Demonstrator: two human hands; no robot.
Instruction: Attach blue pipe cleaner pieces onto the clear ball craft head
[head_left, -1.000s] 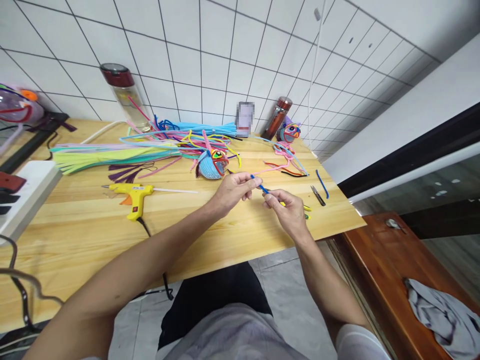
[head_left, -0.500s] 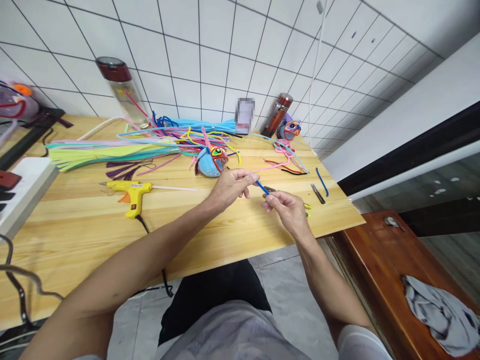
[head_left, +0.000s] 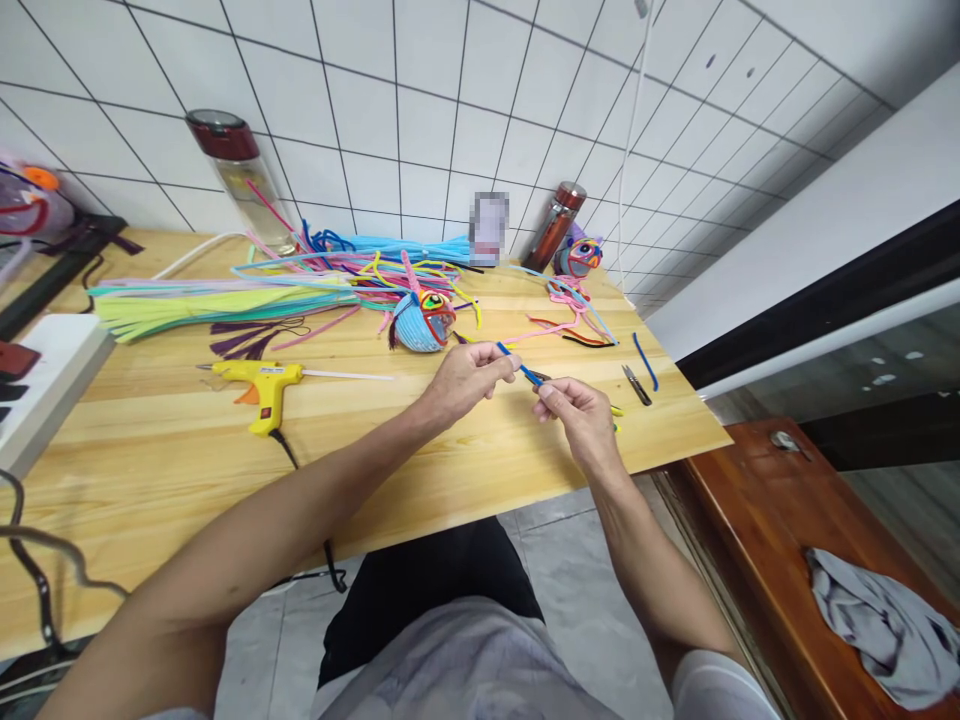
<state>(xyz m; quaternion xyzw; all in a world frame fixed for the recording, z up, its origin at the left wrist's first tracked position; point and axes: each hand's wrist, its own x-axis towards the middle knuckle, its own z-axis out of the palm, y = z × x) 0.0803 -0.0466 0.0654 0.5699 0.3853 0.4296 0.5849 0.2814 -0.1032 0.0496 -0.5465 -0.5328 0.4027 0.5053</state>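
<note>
Between my two hands stretches a short blue pipe cleaner (head_left: 529, 374), held above the table. My left hand (head_left: 471, 378) pinches it near its upper end, which sticks out past the fingertips. The lower end sits in the pinched fingers of my right hand (head_left: 576, 412). Just behind my left hand lies a light-blue fish-like figure (head_left: 421, 322) with a red-rimmed mouth, a green eye and a pink spike. Partly hidden behind my right hand is a tool with yellow handles (head_left: 616, 411). To the right rest small thread snips (head_left: 637, 385) and another blue pipe cleaner (head_left: 645, 361).
A yellow glue gun (head_left: 264, 385) with a glue stick lies left. Bundles of pipe cleaners (head_left: 225, 308) spread along the back. Near the wall stand a clear bottle (head_left: 244, 180), a reddish-brown flask (head_left: 553, 228) and a second figure (head_left: 580, 256). A white power strip (head_left: 56, 375) sits far left.
The upper end of the blue pipe cleaner now pokes out above my left fingertips. My right hand has shifted slightly to the right.
</note>
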